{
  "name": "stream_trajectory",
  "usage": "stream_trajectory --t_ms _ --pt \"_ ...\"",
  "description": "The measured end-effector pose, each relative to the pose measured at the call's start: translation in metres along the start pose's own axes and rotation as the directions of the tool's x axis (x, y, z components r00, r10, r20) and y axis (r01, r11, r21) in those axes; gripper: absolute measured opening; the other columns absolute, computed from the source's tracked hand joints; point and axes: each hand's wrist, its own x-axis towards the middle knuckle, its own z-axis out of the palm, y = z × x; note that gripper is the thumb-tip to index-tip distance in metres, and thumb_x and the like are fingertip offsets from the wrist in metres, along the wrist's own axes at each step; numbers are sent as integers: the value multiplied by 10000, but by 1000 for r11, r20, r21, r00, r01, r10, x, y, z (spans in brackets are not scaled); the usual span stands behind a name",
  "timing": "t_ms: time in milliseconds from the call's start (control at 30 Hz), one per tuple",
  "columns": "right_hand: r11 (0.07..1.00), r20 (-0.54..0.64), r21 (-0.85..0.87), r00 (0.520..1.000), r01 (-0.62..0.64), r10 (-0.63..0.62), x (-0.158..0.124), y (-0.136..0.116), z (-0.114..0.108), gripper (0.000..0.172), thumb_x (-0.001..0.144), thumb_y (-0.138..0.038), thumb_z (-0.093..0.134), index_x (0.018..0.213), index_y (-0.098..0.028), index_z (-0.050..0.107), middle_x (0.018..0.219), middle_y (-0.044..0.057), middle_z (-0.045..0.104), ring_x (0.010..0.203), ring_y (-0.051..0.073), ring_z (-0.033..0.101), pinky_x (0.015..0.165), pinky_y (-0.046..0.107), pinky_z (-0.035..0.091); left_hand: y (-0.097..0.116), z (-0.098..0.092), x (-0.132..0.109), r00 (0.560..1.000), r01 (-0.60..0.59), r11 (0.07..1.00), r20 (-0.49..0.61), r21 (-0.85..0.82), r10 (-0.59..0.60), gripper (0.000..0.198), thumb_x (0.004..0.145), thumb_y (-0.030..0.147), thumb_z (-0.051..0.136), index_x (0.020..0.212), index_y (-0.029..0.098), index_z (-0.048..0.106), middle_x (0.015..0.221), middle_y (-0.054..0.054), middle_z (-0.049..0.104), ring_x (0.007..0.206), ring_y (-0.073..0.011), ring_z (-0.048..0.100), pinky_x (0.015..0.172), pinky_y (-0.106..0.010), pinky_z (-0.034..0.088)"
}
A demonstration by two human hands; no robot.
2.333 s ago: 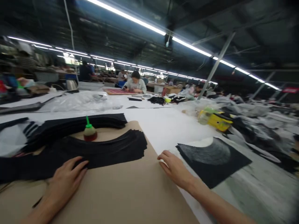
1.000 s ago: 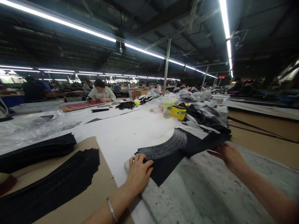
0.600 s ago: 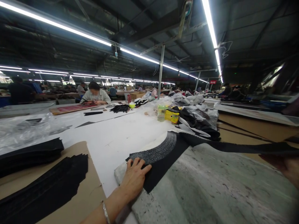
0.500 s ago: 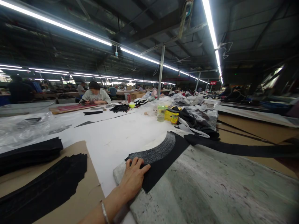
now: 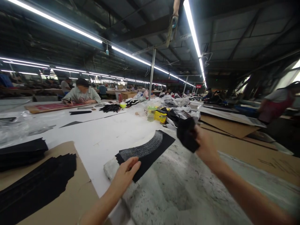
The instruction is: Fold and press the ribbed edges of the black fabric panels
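A black fabric piece with a curved, greyish speckled band lies over the left end of a stained pale board. At the fabric's lower left edge is my left hand, its thumb and fingers drawn together on the material. Higher up and to the right, my right hand grips a bunched black cloth above the board. Motion blurs this cloth, so its exact kind is unclear.
On the left, black fabric stacks lie on brown cardboard. Beyond the board stand a green-lidded jar and a yellow container. A co-worker sits across the white table; another person is at right.
My right hand has come into view with the bunched cloth. The long black strip at the right no longer lies across the board. My left fingers, spread before, are now closer together. The view has shifted right.
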Motion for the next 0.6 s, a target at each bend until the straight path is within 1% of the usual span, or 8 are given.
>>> stream_trajectory --t_ms 33,100,133,200,300,433,533,600 --pt "999 62 11 998 33 -33 -16 -22 15 63 886 -195 562 855 -151 594 748 14 636 658 144 608 608 247 479 9 -5 -13 994 94 971 75 -218 -80 492 945 494 362 1239 157 567 1175 -145 634 1083 -256 599 949 -409 455" --pt "994 164 42 981 96 -102 -52 -71 50 61 877 -163 513 866 -176 572 763 16 639 647 150 612 585 236 455 25 -21 -45 945 322 720 248 -614 -210 704 863 693 385 1273 139 527 1182 -162 640 1078 -274 621 938 -416 480" --pt "990 207 61 969 125 -135 -72 -95 66 84 882 -158 485 877 -183 565 783 18 637 645 153 616 585 239 449 31 -30 -64 928 373 585 280 -721 -246 768 813 746 422 1278 143 524 1184 -160 642 1087 -287 619 945 -430 480" --pt "977 321 68 923 202 -213 -113 -140 94 120 886 -137 435 885 -182 547 815 37 623 641 171 622 553 254 430 39 -52 -104 924 342 469 201 -814 -325 738 761 728 532 1255 180 559 1196 -127 646 1128 -293 598 969 -434 471" --pt "965 472 114 841 238 -263 -168 -196 123 139 847 -102 444 923 -179 531 859 62 617 683 212 635 540 284 435 42 -88 -164 878 294 522 11 -801 -478 563 698 525 720 1157 209 643 1176 -76 666 1156 -295 577 992 -402 460" --pt "930 609 272 704 247 -365 -231 -257 146 245 795 -42 426 976 -162 539 901 90 622 738 247 642 561 324 479 32 -130 -237 729 406 558 -111 -723 -675 492 612 433 779 1019 168 700 983 -77 723 1003 -327 645 844 -392 528" --pt "848 606 453 603 274 -519 -264 -287 148 288 791 -55 438 1038 -154 549 964 95 626 816 247 635 656 348 523 10 -153 -286 622 452 530 -173 -717 -764 477 536 400 805 935 156 711 933 -72 731 978 -330 651 807 -376 538" --pt "746 523 613 574 259 -630 -277 -292 142 363 796 -69 446 1137 -159 535 1063 100 619 949 244 605 804 368 518 -14 -165 -318 574 466 511 -194 -722 -796 463 492 373 822 877 142 711 888 -77 737 961 -332 657 843 -381 530"
